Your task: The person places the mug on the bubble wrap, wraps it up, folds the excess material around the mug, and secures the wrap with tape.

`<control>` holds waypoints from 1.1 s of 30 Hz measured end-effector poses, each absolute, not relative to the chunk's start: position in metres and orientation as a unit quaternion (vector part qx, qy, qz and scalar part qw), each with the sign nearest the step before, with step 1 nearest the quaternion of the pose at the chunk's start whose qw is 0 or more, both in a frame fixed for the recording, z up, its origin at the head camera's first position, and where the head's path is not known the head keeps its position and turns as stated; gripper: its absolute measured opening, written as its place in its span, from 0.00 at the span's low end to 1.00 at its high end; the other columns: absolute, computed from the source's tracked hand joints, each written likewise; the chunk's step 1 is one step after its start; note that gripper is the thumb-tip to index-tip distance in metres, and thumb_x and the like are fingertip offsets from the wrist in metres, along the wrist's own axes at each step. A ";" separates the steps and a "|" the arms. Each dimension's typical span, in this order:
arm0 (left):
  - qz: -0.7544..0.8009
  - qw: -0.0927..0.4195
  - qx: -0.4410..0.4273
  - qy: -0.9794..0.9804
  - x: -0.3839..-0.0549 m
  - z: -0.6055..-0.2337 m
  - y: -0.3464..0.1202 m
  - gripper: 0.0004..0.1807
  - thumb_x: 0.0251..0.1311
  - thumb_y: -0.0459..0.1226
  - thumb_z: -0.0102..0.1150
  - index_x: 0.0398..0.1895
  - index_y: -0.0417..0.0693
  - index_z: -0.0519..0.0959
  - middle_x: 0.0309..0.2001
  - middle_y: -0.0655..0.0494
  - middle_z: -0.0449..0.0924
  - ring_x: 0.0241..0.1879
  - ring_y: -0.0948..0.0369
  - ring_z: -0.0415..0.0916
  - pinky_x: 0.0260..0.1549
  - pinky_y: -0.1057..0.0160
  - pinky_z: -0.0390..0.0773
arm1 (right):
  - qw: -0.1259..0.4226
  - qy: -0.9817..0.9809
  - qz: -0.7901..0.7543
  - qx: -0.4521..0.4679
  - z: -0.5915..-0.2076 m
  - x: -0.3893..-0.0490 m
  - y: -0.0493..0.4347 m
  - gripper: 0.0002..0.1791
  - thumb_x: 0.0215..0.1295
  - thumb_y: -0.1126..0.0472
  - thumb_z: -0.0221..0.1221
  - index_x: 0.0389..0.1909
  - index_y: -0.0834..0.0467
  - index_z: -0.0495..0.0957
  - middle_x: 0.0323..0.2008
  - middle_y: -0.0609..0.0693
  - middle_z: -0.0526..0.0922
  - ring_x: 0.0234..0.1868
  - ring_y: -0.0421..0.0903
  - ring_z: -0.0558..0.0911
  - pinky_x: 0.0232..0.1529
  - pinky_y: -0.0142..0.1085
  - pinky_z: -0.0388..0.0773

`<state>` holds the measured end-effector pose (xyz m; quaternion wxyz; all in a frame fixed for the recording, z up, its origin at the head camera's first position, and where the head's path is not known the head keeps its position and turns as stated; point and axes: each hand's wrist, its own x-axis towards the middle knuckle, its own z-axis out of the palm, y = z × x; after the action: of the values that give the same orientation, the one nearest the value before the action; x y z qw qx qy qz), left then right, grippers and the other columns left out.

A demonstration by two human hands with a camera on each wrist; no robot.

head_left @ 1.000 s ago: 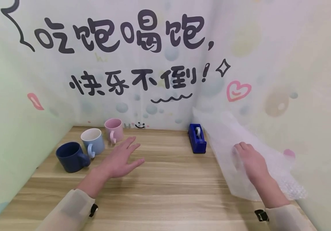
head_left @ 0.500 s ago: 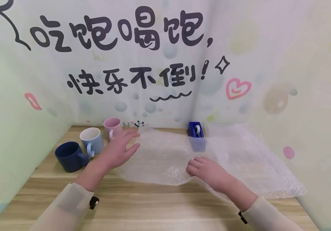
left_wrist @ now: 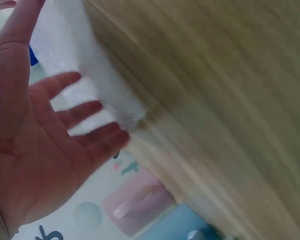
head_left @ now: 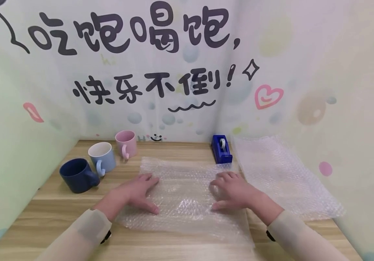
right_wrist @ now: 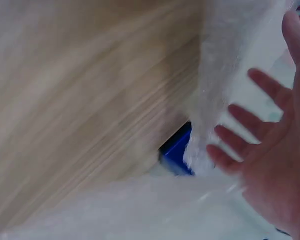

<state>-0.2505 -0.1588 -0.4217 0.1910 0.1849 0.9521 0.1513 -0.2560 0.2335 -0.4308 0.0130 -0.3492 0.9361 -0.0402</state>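
A clear sheet of bubble wrap lies flat on the wooden table in front of me. My left hand rests on its left part with fingers spread and straight. On its right part my right hand presses down, fingers also straight. In the left wrist view the open palm faces the sheet's edge. The right wrist view shows the spread right hand over the bubble wrap, with a blue tape dispenser behind.
Three mugs stand at the back left: dark blue, light blue and pink. A blue tape dispenser sits at the back. More bubble wrap lies along the right wall. Decorated walls enclose three sides.
My right hand pulled one sheet of bubble wrap from the right pile to the table's middle. Both hands came down and now press it flat.
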 end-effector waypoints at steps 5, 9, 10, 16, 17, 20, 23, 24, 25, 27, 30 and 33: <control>0.128 0.190 0.150 0.962 -0.247 -0.420 -0.157 0.68 0.47 0.71 0.81 0.86 0.49 0.63 0.85 0.32 0.56 0.83 0.29 0.53 0.76 0.25 0.64 | 0.123 0.950 -0.073 -0.277 -0.433 -0.265 0.244 0.61 0.60 0.23 0.70 0.85 0.53 0.64 0.85 0.73 0.54 0.83 0.81 0.56 0.76 0.79 0.60; 0.152 0.186 0.164 0.957 -0.246 -0.424 -0.157 0.69 0.47 0.67 0.83 0.85 0.41 0.62 0.86 0.29 0.50 0.85 0.28 0.48 0.80 0.26 0.58 | 0.170 0.946 -0.102 -0.257 -0.435 -0.268 0.242 0.64 0.59 0.26 0.73 0.88 0.53 0.58 0.87 0.73 0.47 0.86 0.78 0.48 0.79 0.77 0.58; 0.161 0.187 0.170 0.954 -0.246 -0.425 -0.157 0.69 0.48 0.66 0.84 0.85 0.39 0.61 0.86 0.28 0.48 0.85 0.28 0.46 0.81 0.26 0.56 | 0.175 0.945 -0.107 -0.254 -0.435 -0.268 0.241 0.64 0.59 0.27 0.73 0.88 0.53 0.57 0.87 0.73 0.46 0.86 0.78 0.47 0.79 0.77 0.57; 0.183 0.200 0.173 0.947 -0.248 -0.427 -0.157 0.70 0.49 0.64 0.84 0.88 0.43 0.56 0.87 0.28 0.46 0.87 0.29 0.42 0.82 0.27 0.54 | 0.189 0.946 -0.106 -0.242 -0.431 -0.274 0.238 0.65 0.57 0.28 0.76 0.88 0.54 0.58 0.87 0.74 0.46 0.86 0.78 0.46 0.80 0.76 0.56; 0.182 0.199 0.171 0.948 -0.249 -0.427 -0.157 0.70 0.49 0.65 0.84 0.88 0.44 0.56 0.88 0.29 0.46 0.87 0.29 0.42 0.82 0.27 0.55 | 0.190 0.946 -0.107 -0.239 -0.430 -0.275 0.238 0.65 0.57 0.28 0.76 0.88 0.53 0.58 0.87 0.73 0.46 0.87 0.78 0.45 0.81 0.76 0.55; 0.175 0.197 0.170 0.949 -0.250 -0.426 -0.156 0.69 0.49 0.66 0.83 0.88 0.45 0.58 0.88 0.29 0.46 0.87 0.29 0.42 0.82 0.27 0.55 | 0.192 0.947 -0.111 -0.234 -0.429 -0.279 0.239 0.65 0.56 0.29 0.77 0.88 0.53 0.58 0.87 0.72 0.47 0.87 0.76 0.45 0.82 0.74 0.54; 0.178 0.195 0.172 0.949 -0.251 -0.426 -0.155 0.69 0.49 0.66 0.83 0.88 0.44 0.58 0.88 0.29 0.45 0.87 0.29 0.42 0.82 0.26 0.54 | 0.190 0.947 -0.115 -0.233 -0.430 -0.281 0.240 0.65 0.56 0.30 0.78 0.88 0.52 0.59 0.88 0.71 0.47 0.88 0.75 0.44 0.83 0.74 0.53; 0.179 0.195 0.172 0.949 -0.251 -0.426 -0.155 0.69 0.50 0.65 0.83 0.88 0.44 0.58 0.88 0.29 0.45 0.87 0.29 0.42 0.82 0.27 0.54 | 0.187 0.947 -0.114 -0.234 -0.430 -0.281 0.240 0.65 0.55 0.30 0.78 0.88 0.52 0.59 0.88 0.71 0.46 0.88 0.75 0.44 0.82 0.74 0.53; 0.181 0.196 0.172 0.948 -0.250 -0.426 -0.155 0.69 0.50 0.65 0.83 0.88 0.44 0.58 0.88 0.29 0.45 0.87 0.29 0.42 0.82 0.27 0.54 | 0.183 0.948 -0.115 -0.234 -0.431 -0.280 0.241 0.65 0.54 0.30 0.78 0.87 0.53 0.60 0.88 0.71 0.46 0.88 0.75 0.45 0.82 0.75 0.53; 0.184 0.197 0.172 0.947 -0.249 -0.427 -0.155 0.69 0.50 0.65 0.83 0.88 0.44 0.57 0.88 0.29 0.45 0.87 0.29 0.41 0.82 0.26 0.54 | 0.177 0.947 -0.117 -0.240 -0.433 -0.278 0.241 0.66 0.54 0.30 0.78 0.88 0.52 0.59 0.88 0.70 0.45 0.87 0.76 0.47 0.81 0.76 0.54; 0.189 0.204 0.166 0.946 -0.247 -0.426 -0.156 0.69 0.50 0.65 0.83 0.88 0.45 0.57 0.88 0.30 0.44 0.87 0.29 0.40 0.82 0.26 0.53 | 0.180 0.943 -0.122 -0.252 -0.435 -0.275 0.239 0.65 0.55 0.29 0.77 0.88 0.48 0.58 0.89 0.68 0.46 0.87 0.75 0.48 0.80 0.76 0.55; 0.190 0.204 0.163 0.946 -0.246 -0.423 -0.158 0.69 0.50 0.63 0.84 0.88 0.45 0.57 0.88 0.29 0.44 0.87 0.29 0.40 0.81 0.25 0.53 | 0.190 0.939 -0.129 -0.257 -0.434 -0.272 0.235 0.63 0.57 0.28 0.76 0.88 0.44 0.58 0.89 0.66 0.47 0.88 0.73 0.48 0.81 0.75 0.55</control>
<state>-0.2461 -0.1577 -0.4231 0.2042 0.1633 0.9464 0.1896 -0.2718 0.2353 -0.4342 0.1903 -0.2566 0.9388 -0.1291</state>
